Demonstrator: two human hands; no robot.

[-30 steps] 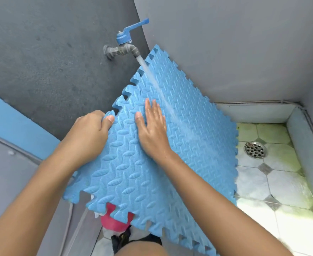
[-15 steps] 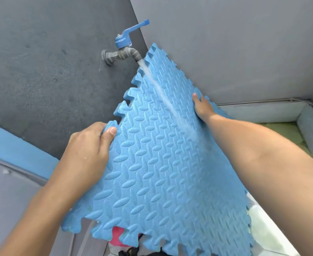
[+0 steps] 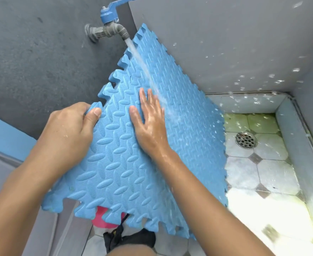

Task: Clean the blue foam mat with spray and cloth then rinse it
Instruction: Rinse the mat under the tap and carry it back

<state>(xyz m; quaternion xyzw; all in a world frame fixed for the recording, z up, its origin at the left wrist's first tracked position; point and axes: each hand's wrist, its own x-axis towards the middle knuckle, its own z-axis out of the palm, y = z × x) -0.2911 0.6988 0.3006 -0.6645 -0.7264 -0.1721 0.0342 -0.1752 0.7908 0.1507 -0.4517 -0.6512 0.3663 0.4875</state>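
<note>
Rinsing under the tap [image 3: 111, 28], I judge the weak spot to be on the left: one pinch at a toothed edge carries the whole blue foam mat [image 3: 115, 172], and wet foam could slide out or fold if the water stream [image 3: 140, 60] pushes on it. Further right, spray bouncing off the mat is landing on the grey wall [image 3: 225, 43] and the tiled floor [image 3: 262, 182], so slick footing near the drain [image 3: 246, 140] worries me too.

My left hand [image 3: 68, 133] grips the mat's left edge, thumb pressed on the front and fingers curled behind, though I can't quite see them. The mat hangs tilted in the air, its top corner just beside the spout. My right hand [image 3: 148, 124] lies flat on the textured face, fingers straight, gripping nothing, with the stream running past its fingertips.
</note>
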